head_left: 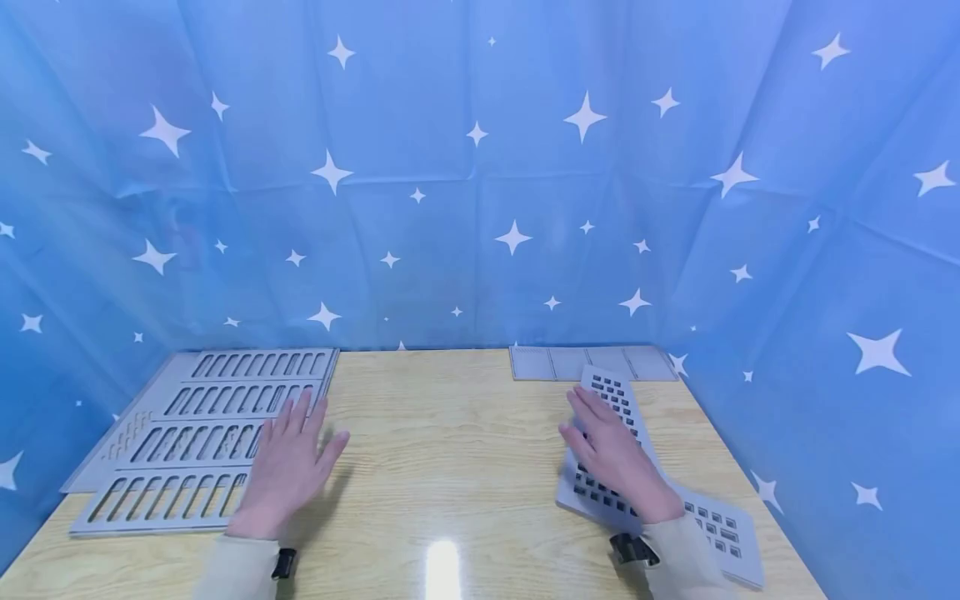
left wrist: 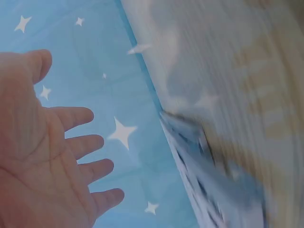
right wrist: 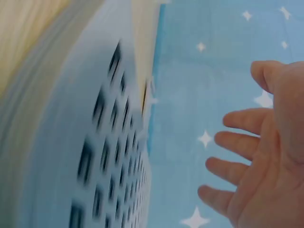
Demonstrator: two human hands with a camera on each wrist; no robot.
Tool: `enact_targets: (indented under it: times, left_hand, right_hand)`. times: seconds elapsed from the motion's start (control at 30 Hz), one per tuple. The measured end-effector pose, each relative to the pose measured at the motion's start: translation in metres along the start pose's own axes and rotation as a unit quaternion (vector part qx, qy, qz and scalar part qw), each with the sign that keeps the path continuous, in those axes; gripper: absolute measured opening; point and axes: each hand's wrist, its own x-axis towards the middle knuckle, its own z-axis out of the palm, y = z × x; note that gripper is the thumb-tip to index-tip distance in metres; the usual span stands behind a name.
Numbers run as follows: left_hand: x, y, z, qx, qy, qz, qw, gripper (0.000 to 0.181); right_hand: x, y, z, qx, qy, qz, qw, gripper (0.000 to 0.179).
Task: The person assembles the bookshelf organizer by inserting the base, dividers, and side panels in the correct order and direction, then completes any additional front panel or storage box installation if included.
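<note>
My left hand (head_left: 288,471) hovers palm down over the right edge of a grey slotted panel (head_left: 172,468), fingers spread and holding nothing. Rows of long rounded slots run across that panel. On the other side, my right hand (head_left: 618,458) is above a long grey panel with small square holes (head_left: 581,502), its fingers straight and its thumb apart; it covers the panel's middle. Both wrist views show a bare palm with extended fingers: the left hand (left wrist: 42,156) beside the blurred slotted panel (left wrist: 223,185), the right hand (right wrist: 266,147) beside the square-holed panel (right wrist: 61,142).
Another pale panel (head_left: 93,473) lies under the slotted one at the left. A flat grey panel with dividing lines (head_left: 570,364) lies at the table's back right. A second holed panel (head_left: 742,567) is at the front right. Blue star-patterned curtain (head_left: 450,125) surrounds the wooden table (head_left: 450,442).
</note>
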Motion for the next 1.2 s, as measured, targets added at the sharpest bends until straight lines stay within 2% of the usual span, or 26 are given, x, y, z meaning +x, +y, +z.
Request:
enact_targets:
  times: [0.2, 0.43, 0.6, 0.77, 1.03, 1.2]
  left_hand:
    - [-0.005, -0.022, -0.022, 0.037, -0.006, 0.004, 0.9993, 0.075]
    - [0.001, -0.057, -0.039, 0.064, -0.031, 0.012, 0.9974, 0.074]
    - [0.005, -0.082, -0.040, 0.076, -0.060, -0.002, 0.9953, 0.077]
    - [0.010, -0.100, -0.038, 0.086, -0.072, -0.008, 0.9936, 0.078]
    - [0.015, -0.117, -0.032, 0.073, -0.098, -0.037, 0.9918, 0.080]
    - [0.018, -0.121, -0.028, 0.077, -0.116, -0.054, 0.9888, 0.080]
  right_hand:
    - [0.009, -0.022, 0.008, 0.059, 0.015, -0.024, 0.9979, 0.055]
    - [0.027, -0.045, 0.019, 0.110, 0.030, -0.039, 0.9927, 0.051]
    - [0.034, -0.057, 0.031, 0.130, 0.023, -0.037, 0.9906, 0.050]
    - [0.041, -0.063, 0.043, 0.153, 0.011, -0.036, 0.9875, 0.049]
    - [0.043, -0.069, 0.059, 0.153, 0.002, -0.037, 0.9875, 0.048]
    - [0.042, -0.073, 0.063, 0.151, -0.003, -0.033, 0.9880, 0.048]
